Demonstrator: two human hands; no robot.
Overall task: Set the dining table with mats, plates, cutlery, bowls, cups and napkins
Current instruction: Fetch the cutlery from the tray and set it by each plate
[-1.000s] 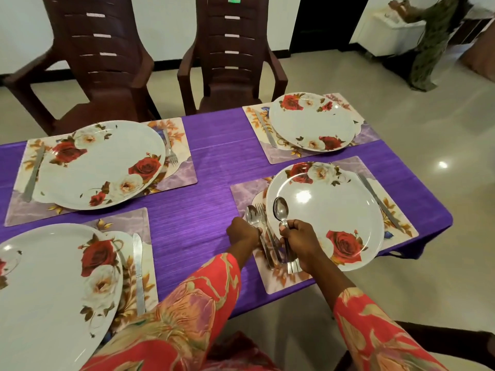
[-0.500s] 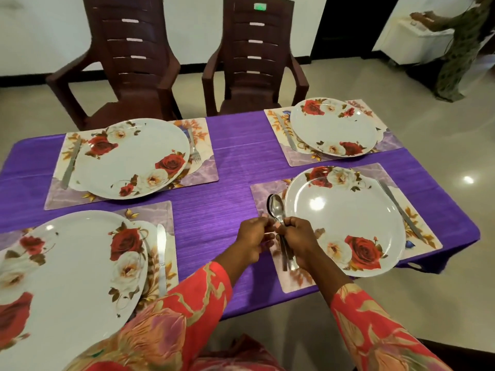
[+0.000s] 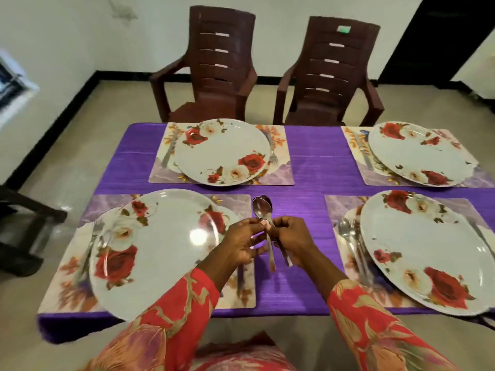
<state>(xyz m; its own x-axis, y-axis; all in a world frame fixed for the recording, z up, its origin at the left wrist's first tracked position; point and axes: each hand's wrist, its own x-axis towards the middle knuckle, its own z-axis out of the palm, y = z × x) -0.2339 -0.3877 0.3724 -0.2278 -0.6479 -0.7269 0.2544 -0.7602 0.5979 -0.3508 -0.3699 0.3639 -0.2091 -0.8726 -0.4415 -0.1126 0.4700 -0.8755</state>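
Two stacked spoons (image 3: 263, 208) are pinched at their necks by the left hand (image 3: 242, 243) and right hand (image 3: 293, 241), above the purple tablecloth (image 3: 308, 167) between the near plates. No writing can be read.

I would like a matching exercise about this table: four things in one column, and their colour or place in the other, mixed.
Things:
1. spoons
2. tablecloth
3. chairs
4. near right plate

Descriptions:
A. purple
B. dark brown, behind the table
C. held between the left hand and the right hand
D. white with red roses, on a mat

Pairs: 1-C, 2-A, 3-B, 4-D
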